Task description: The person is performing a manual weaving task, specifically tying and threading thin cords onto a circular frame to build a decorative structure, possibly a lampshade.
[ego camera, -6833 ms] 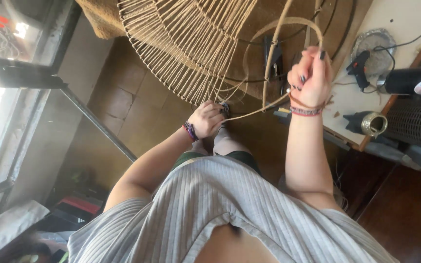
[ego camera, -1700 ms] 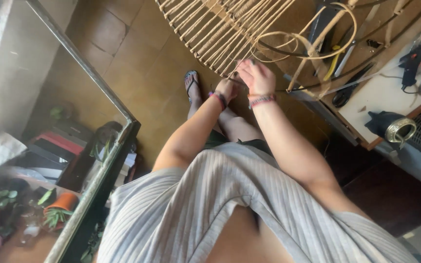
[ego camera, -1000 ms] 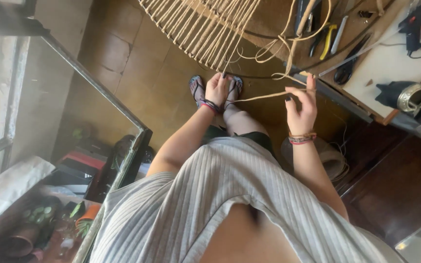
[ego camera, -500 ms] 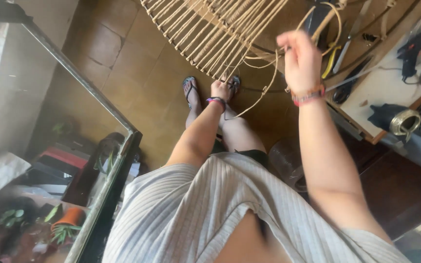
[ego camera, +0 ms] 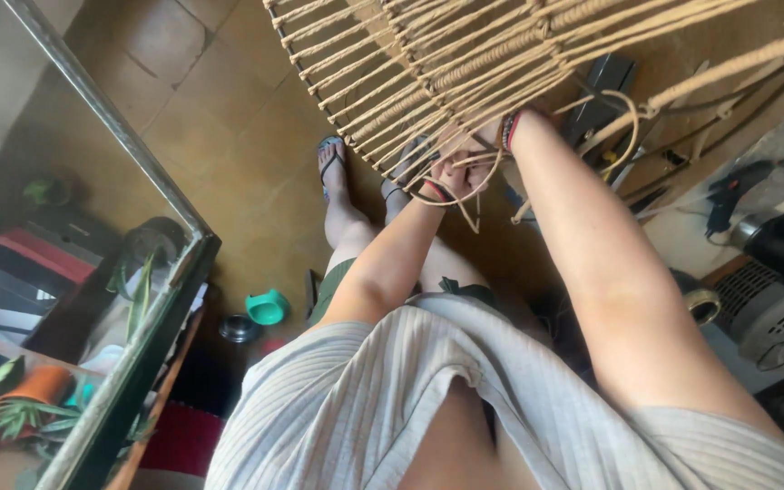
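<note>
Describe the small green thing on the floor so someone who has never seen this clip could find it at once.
Start at the glass-topped table on the left and follow its dark frame to the near corner. Just beyond it, on the brown tiled floor beside the person's leg, lies a small green plastic cup. Its bright green sets it apart from the dark round lid next to it.
</note>
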